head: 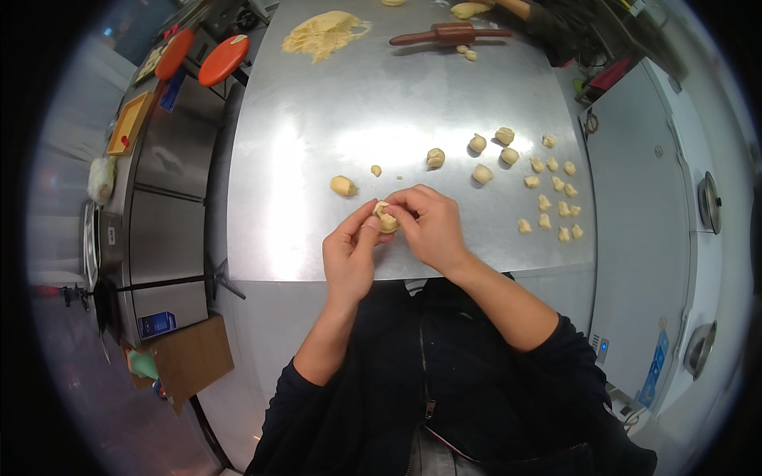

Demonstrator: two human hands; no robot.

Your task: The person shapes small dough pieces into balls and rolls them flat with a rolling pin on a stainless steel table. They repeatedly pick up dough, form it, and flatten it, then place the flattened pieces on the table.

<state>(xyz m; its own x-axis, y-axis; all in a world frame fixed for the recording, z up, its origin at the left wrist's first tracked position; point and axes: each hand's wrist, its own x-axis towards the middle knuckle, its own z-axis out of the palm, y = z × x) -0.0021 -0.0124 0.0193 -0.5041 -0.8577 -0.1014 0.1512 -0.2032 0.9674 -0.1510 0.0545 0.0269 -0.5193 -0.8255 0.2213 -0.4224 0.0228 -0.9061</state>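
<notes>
Near the front edge of a metal table [286, 238], my left hand [352, 253] and my right hand [430, 225] hold one piece of dough [387, 221] between them. The thumb and fingers of both hands pinch its upper rim, and part of it is hidden by them. An oblong dough lump [343, 185] lies just beyond my left hand, with a small dough scrap [376, 171] to its right. Farther right sit several round dough balls [482, 174]. Several smaller, irregular dough pieces [544, 203] are spread near the table's right side.
A wooden rolling pin [450, 34] and a rough mass of dough [324, 34] lie at the far end. Beside the pin, another person's arm [515, 8] reaches in at the top right. Orange stools [224, 60] stand left of the table, a white appliance [643, 178] right.
</notes>
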